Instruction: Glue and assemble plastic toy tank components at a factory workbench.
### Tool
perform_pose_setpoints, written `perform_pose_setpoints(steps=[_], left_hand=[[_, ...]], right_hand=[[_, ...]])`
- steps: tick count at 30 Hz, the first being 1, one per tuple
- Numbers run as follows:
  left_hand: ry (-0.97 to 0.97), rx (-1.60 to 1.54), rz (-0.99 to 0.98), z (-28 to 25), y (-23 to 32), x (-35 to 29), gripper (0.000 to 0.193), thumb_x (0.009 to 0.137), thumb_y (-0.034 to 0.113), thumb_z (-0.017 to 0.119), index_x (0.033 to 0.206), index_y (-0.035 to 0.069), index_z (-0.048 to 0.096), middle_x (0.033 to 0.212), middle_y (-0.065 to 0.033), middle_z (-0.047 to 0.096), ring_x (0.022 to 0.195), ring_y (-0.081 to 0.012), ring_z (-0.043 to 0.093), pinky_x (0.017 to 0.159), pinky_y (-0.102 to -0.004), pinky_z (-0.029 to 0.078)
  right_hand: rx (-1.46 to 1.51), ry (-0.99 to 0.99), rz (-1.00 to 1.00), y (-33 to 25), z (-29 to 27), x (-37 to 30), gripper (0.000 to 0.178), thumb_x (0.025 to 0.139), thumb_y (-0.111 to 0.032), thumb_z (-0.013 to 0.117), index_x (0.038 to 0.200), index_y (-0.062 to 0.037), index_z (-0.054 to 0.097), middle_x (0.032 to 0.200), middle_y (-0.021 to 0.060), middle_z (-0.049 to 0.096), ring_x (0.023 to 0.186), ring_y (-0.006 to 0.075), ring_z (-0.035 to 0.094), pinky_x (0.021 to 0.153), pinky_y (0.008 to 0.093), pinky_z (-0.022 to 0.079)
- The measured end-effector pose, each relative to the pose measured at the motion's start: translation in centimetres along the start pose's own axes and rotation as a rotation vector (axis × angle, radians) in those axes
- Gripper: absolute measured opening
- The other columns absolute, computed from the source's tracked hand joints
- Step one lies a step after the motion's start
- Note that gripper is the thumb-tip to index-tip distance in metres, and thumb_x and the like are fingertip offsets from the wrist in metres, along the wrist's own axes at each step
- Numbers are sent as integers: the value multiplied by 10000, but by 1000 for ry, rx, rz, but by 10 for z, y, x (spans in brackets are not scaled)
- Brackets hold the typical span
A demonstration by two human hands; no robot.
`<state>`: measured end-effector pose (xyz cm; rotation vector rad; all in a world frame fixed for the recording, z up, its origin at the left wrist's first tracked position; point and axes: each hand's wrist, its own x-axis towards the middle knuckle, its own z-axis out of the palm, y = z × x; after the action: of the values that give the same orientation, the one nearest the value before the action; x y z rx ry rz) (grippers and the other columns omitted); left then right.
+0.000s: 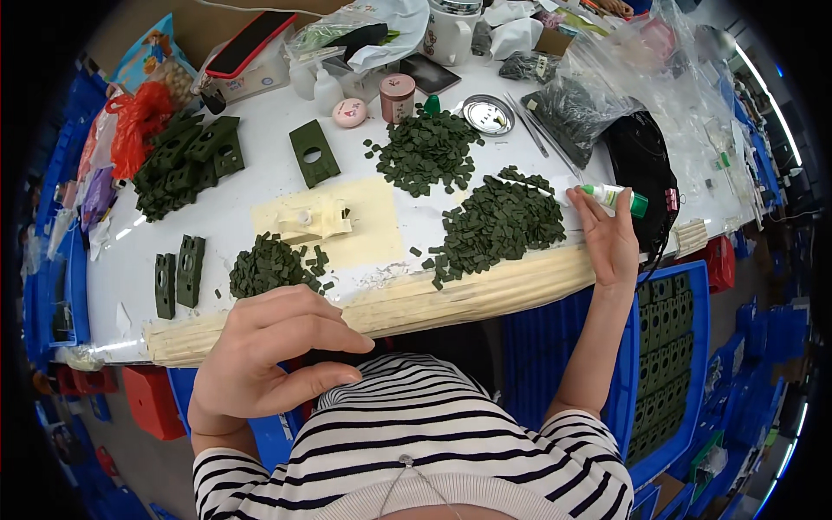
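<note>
My right hand is at the right side of the table, its fingers against a small white bottle with green ends, which lies on its side in its grip. My left hand hovers in front of the table's near edge, thumb and fingers apart with nothing between them. Just beyond it is a small pile of dark green chips. Behind that, a cream-coloured block fixture sits on a yellowish sheet. Two bigger heaps of green chips, a near one and a far one, spread toward my right hand.
Green plates with round holes lie stacked at the left; a single one is behind the fixture. Tweezers, a round metal lid and a black bag are at the right. A blue crate of green parts stands below.
</note>
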<state>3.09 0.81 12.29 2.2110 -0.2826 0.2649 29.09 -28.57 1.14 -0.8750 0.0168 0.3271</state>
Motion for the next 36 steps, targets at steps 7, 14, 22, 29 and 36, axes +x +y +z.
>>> perform_pose_setpoints(steps=[7, 14, 22, 29, 36], left_hand=[[-16, -156, -45, 22, -7, 0, 222, 656, 167, 761, 793, 23, 662, 718, -90, 629, 657, -218, 605, 579, -283, 465], [50, -292, -81, 33, -11, -1, 152, 685, 111, 735, 790, 26, 663, 705, -85, 629, 641, -193, 599, 587, -275, 460], [16, 113, 241, 74, -24, 141, 92, 799, 98, 599, 821, 13, 623, 746, -117, 602, 727, -268, 604, 680, -353, 474], [-226, 547, -14, 182, -70, 260, 158, 759, 147, 622, 862, 35, 666, 852, -151, 655, 843, -315, 626, 718, -394, 496], [-233, 494, -24, 195, -76, 273, 154, 758, 158, 632, 854, 41, 655, 870, -135, 653, 874, -289, 624, 723, -373, 491]], right_hand=[[-158, -82, 24, -2, 3, 22, 416, 882, -288, 576, 1077, 41, 413, 1042, 197, 522, 1032, 303, 544, 957, 370, 453], [-96, -161, -87, -8, 15, 17, 367, 917, -260, 516, 1081, 61, 449, 1081, 225, 544, 1065, 296, 542, 975, 357, 441], [-31, -282, -363, -46, 42, -5, 547, 926, -341, 452, 1195, 120, 336, 1280, 316, 353, 1227, 369, 385, 1027, 364, 394], [190, -217, -461, -42, 20, -40, 615, 899, -388, 488, 1206, 123, 336, 1212, 269, 418, 1175, 359, 430, 1022, 395, 399], [130, -145, -467, -38, -11, -53, 536, 895, -418, 494, 1209, 6, 400, 1169, 180, 491, 1052, 264, 516, 895, 345, 462]])
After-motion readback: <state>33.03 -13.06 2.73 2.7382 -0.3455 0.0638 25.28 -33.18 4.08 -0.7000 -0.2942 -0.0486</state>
